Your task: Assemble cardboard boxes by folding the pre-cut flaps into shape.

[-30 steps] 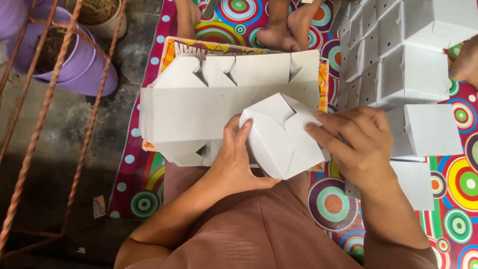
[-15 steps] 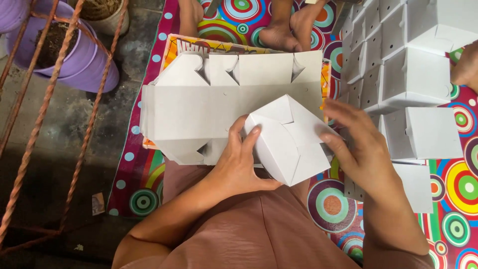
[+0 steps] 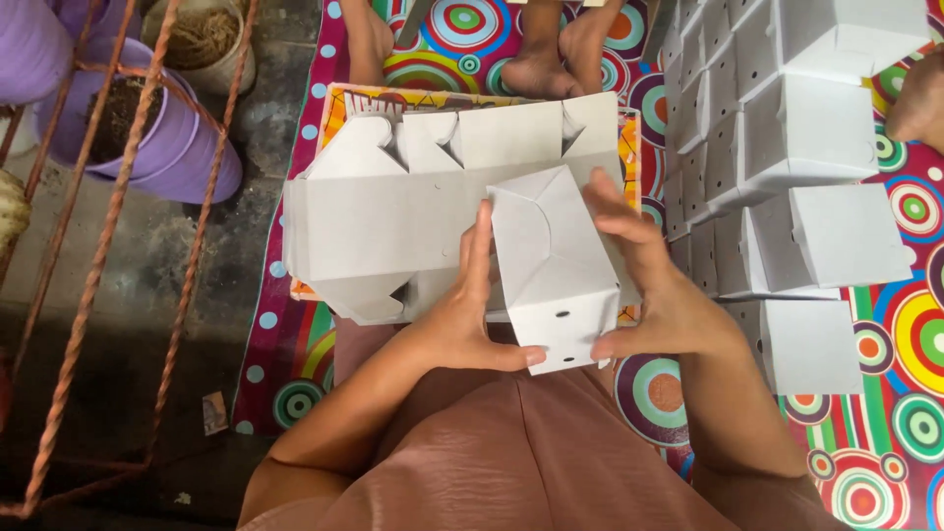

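A folded white cardboard box [image 3: 554, 270] with small round holes is held upright between both hands over my lap. My left hand [image 3: 467, 310] presses its left side, thumb under the bottom edge. My right hand [image 3: 654, 280] cups its right side, fingers spread along the top. Behind the box lies a stack of flat white die-cut box blanks [image 3: 393, 211] on a printed orange sheet.
Many finished white boxes [image 3: 801, 128] are piled at the right on a mat with colourful circles [image 3: 890, 423]. Another person's feet [image 3: 551, 59] rest at the top, and a hand [image 3: 919, 98] shows at the right edge. Purple pots [image 3: 147, 128] and a rusty metal frame [image 3: 93, 265] stand left.
The box has been turned from a tilted, diagonal pose to stand upright with its flaps closed, and both hands have shifted to clasp its sides.
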